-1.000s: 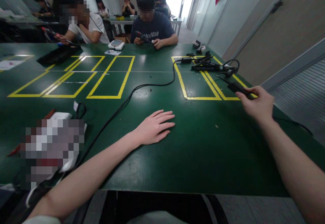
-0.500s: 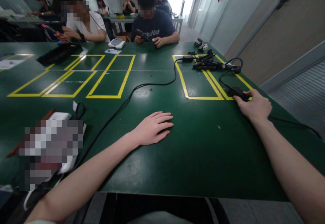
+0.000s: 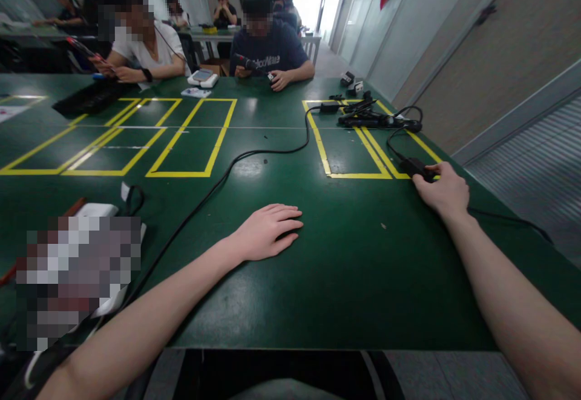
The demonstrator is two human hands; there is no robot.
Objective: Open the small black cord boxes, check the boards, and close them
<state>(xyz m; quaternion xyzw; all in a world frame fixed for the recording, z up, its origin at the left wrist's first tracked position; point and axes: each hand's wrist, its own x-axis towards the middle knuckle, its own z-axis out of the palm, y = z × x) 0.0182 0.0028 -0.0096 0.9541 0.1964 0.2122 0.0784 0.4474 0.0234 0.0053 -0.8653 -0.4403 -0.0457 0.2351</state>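
My right hand point(image 3: 442, 189) is closed around the near end of a black power adapter point(image 3: 413, 166), low over the table's right side. From the adapter, one cord point(image 3: 508, 213) runs off past the right edge, and another loops back to a tangle of black cables point(image 3: 376, 119). My left hand point(image 3: 267, 232) lies palm down on the green table point(image 3: 336, 291), fingers stretched out, holding nothing. A long black cable point(image 3: 200, 206) passes beyond it and to its left, leading to a second black adapter box point(image 3: 330, 107) at the back.
Yellow tape point(image 3: 213, 152) marks rectangles on the table. A blurred-out item on a white object point(image 3: 97, 210) sits at left. Farther off are a black tray point(image 3: 86, 98), a white device point(image 3: 203, 78) and small plugs point(image 3: 355, 87). Two people point(image 3: 272, 49) sit opposite, handling objects.
The view has turned slightly right, so most things appear a little farther left. My right hand keeps its grip on the adapter, and my left hand stays flat.
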